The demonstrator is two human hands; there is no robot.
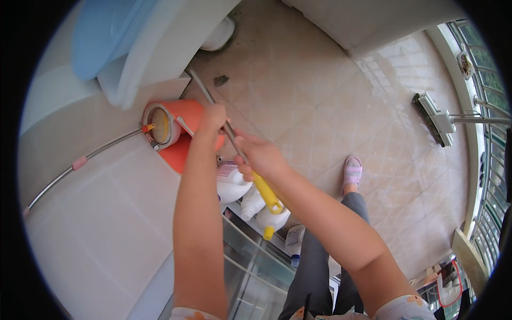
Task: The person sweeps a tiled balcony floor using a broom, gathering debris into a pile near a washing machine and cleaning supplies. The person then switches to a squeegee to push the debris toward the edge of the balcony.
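Observation:
A slim metal pole [201, 87] with a yellow grip [265, 193] at its near end slants across the middle of the head view. My left hand [213, 118] is closed round it farther up. My right hand [260, 156] grips it lower, just above the yellow part. The pole's far end reaches toward the floor beside the white basin; what it carries there, if anything, I cannot make out. Just left of my hands is an orange container [184, 112]. Below them stand several white bottles [233, 184], one with a yellow cap [269, 233].
A light blue basin [106, 40] is at the upper left. Another metal pole [109, 145] with a pink sleeve leans by the left wall. A sponge mop head [438, 120] is at the right, near the railing [488, 80]. My foot in a pink slipper [352, 170] stands on the tiled floor [309, 101].

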